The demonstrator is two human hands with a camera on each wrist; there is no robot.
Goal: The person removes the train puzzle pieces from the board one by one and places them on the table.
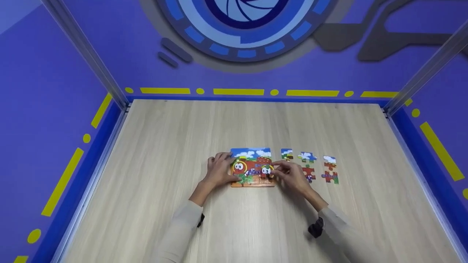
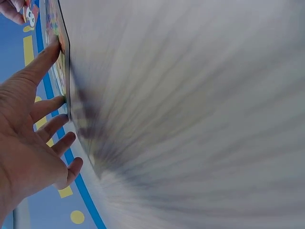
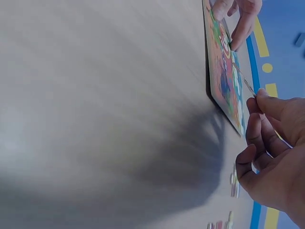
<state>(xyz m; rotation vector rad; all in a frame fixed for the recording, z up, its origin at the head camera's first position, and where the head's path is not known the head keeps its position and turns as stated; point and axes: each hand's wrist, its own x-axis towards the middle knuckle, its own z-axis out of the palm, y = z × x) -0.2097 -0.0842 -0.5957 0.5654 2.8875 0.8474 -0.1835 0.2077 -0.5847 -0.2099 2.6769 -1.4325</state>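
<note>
A small cartoon jigsaw puzzle board [image 1: 250, 152] lies on the table, showing clouds, a red building and a round smiling face. My left hand [image 1: 219, 171] rests at its left side, fingers spread. In the left wrist view, the thumb presses on the board and the index fingertip touches its edge. Between thumb and index finger, my right hand [image 1: 292, 177] pinches a puzzle piece [image 1: 266, 171] with a cartoon face. The right wrist view has that piece [image 3: 246, 82] tilted, edge-on, over the board's right part.
Several loose puzzle pieces lie right of the board, among them a sky piece [image 1: 286, 153], a cloud piece [image 1: 307, 157] and a red piece [image 1: 331, 177]. The wooden table [image 1: 164, 135] is bounded by blue panels [image 1: 87, 109] at the back and sides.
</note>
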